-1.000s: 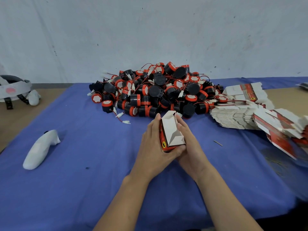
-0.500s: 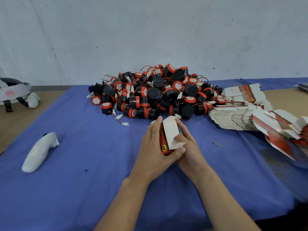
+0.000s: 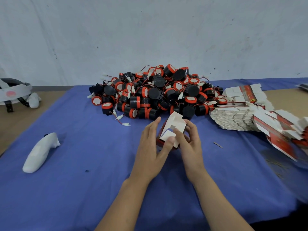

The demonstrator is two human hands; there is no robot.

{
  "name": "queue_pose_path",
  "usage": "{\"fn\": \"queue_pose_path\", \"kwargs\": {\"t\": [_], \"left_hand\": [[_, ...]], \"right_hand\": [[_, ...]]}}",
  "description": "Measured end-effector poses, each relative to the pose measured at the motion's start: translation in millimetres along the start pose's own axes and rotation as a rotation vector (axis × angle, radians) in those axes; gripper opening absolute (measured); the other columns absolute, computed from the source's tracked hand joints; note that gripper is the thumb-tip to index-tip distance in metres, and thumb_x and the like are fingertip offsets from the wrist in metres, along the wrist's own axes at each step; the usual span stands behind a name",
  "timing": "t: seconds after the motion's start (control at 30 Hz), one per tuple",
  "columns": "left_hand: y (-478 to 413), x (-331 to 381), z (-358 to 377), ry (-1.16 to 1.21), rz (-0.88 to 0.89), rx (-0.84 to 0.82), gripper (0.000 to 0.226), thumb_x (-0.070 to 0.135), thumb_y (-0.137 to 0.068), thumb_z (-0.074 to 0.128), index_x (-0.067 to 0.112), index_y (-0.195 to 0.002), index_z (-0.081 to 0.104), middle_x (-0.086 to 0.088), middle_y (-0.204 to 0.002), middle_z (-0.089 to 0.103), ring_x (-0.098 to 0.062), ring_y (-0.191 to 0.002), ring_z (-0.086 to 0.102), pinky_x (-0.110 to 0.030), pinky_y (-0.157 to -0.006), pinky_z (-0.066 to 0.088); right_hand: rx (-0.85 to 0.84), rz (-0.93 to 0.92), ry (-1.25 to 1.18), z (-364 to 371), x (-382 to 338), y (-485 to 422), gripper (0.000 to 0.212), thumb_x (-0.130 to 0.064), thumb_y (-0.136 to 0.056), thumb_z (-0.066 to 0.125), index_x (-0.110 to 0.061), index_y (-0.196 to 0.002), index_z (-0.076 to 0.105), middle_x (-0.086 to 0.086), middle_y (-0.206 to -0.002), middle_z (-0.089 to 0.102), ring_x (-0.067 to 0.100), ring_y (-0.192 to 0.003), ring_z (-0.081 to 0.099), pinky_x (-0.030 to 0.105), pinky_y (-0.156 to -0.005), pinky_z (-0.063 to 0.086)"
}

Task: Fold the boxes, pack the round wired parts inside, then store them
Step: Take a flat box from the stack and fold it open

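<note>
While its flaps (image 3: 168,136) stand open, left hand (image 3: 150,148) and right hand (image 3: 190,145) pinch the box (image 3: 177,125) in curled grips.

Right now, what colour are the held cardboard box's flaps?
The small cardboard box has white flaps; the head view shows this best.

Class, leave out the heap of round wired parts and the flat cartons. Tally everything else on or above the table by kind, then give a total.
hands: 2 (left hand, right hand)
half-folded box: 1
white controller: 1
headset: 1
Total: 5
</note>
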State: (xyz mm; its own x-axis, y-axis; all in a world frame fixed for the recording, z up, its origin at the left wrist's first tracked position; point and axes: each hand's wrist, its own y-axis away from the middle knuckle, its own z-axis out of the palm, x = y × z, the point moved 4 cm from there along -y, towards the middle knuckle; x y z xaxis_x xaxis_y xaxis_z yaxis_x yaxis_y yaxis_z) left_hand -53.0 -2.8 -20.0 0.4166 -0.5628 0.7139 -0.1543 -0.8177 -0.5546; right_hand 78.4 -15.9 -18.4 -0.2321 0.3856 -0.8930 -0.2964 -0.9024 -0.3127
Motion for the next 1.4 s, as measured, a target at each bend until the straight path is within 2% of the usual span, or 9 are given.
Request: {"fn": "queue_pose_path", "kwargs": {"t": [0.1, 0.27, 0.43, 0.57, 0.7, 0.83, 1.0, 1.2, 1.4], "left_hand": [[-1.1, -4.7, -0.3, 0.156, -0.126, -0.001, 0.064, 0.077, -0.087, 0.045, 0.051, -0.145, 0.032, 0.028, -0.144, 0.040, 0.005, -0.136, 0.037, -0.021, -0.105, 0.038], [-3.8, -5.2, -0.7, 0.366, -0.235, -0.079, 0.039, 0.046, -0.098, 0.056, 0.044, -0.137, 0.049, 0.018, -0.127, 0.062, -0.005, -0.113, 0.062, -0.026, -0.092, 0.053], [-5.1, -7.3, -5.7, 0.392, -0.254, -0.069, 0.037, 0.021, -0.103, 0.050, 0.043, -0.132, 0.057, 0.016, -0.108, 0.066, -0.001, -0.092, 0.062, -0.012, -0.075, 0.049], [-4.2, -8.5, -3.3, 0.388, -0.254, -0.079, 0.033, 0.034, -0.099, 0.046, 0.044, -0.128, 0.060, 0.016, -0.105, 0.066, -0.006, -0.098, 0.062, -0.012, -0.080, 0.049], [-4.8, -8.3, -1.5, 0.337, -0.230, -0.075, 0.031, 0.044, -0.102, 0.039, 0.057, -0.124, 0.057, 0.012, -0.090, 0.063, -0.001, -0.081, 0.057, -0.011, -0.071, 0.046], [-5.1, -7.9, -2.1, 0.300, -0.193, -0.051, 0.030, 0.053, -0.103, 0.036, 0.063, -0.124, 0.054, 0.014, -0.082, 0.061, -0.004, -0.076, 0.055, -0.017, -0.067, 0.046], [-5.4, -10.4, -2.6, 0.320, -0.221, -0.016, 0.032, 0.054, -0.101, 0.039, 0.050, -0.125, 0.060, 0.017, -0.098, 0.071, -0.001, -0.090, 0.066, -0.013, -0.071, 0.049], [-4.5, -6.5, -3.8, 0.343, -0.223, -0.001, 0.025, 0.044, -0.104, 0.043, 0.046, -0.121, 0.062, 0.015, -0.106, 0.072, -0.004, -0.097, 0.067, -0.016, -0.076, 0.052], [-1.8, 2.3, -3.8, 0.322, -0.140, -0.023, 0.033, 0.055, -0.095, 0.047, 0.043, -0.124, 0.057, 0.017, -0.127, 0.059, -0.005, -0.115, 0.059, -0.015, -0.085, 0.047]], "right_hand": [[0.063, -0.105, 0.083, -1.1, -0.8, 2.1, 0.024, -0.013, -0.101, 0.059, -0.028, -0.120, 0.056, -0.006, -0.125, 0.063, 0.012, -0.124, 0.057, 0.014, -0.085, 0.049], [-0.044, -0.131, 0.227, 5.3, 1.7, 4.0, 0.036, -0.018, -0.106, 0.052, -0.033, -0.139, 0.052, -0.010, -0.140, 0.055, 0.003, -0.126, 0.054, 0.013, -0.093, 0.047], [-0.050, -0.158, 0.285, 9.7, 2.0, 6.1, 0.024, -0.033, -0.105, 0.051, -0.039, -0.125, 0.061, -0.012, -0.130, 0.059, 0.001, -0.120, 0.057, 0.010, -0.090, 0.045], [-0.023, -0.111, 0.248, 7.1, 3.0, 5.6, 0.025, -0.046, -0.106, 0.041, -0.040, -0.112, 0.064, -0.012, -0.115, 0.067, 0.011, -0.113, 0.062, 0.035, -0.097, 0.050], [-0.007, -0.095, 0.218, 5.4, 1.3, 4.6, 0.021, -0.039, -0.107, 0.045, -0.039, -0.099, 0.065, -0.016, -0.095, 0.068, 0.002, -0.093, 0.064, 0.026, -0.086, 0.049], [-0.013, -0.062, 0.181, 3.7, 1.9, 3.3, 0.016, -0.035, -0.105, 0.052, -0.036, -0.096, 0.065, -0.005, -0.098, 0.069, 0.003, -0.090, 0.063, 0.020, -0.080, 0.049], [-0.030, -0.052, 0.162, 4.1, 5.2, 1.8, 0.009, -0.018, -0.102, 0.060, -0.025, -0.104, 0.066, -0.003, -0.101, 0.070, 0.015, -0.096, 0.065, 0.037, -0.088, 0.055], [-0.009, -0.041, 0.196, 3.8, 9.1, -0.5, 0.031, -0.018, -0.098, 0.066, -0.038, -0.120, 0.060, -0.021, -0.111, 0.068, 0.003, -0.104, 0.064, 0.015, -0.081, 0.050], [0.035, -0.060, 0.199, -0.1, 9.2, -1.9, 0.025, -0.012, -0.098, 0.064, -0.032, -0.112, 0.066, -0.018, -0.109, 0.071, 0.004, -0.104, 0.065, 0.015, -0.080, 0.051]]}}
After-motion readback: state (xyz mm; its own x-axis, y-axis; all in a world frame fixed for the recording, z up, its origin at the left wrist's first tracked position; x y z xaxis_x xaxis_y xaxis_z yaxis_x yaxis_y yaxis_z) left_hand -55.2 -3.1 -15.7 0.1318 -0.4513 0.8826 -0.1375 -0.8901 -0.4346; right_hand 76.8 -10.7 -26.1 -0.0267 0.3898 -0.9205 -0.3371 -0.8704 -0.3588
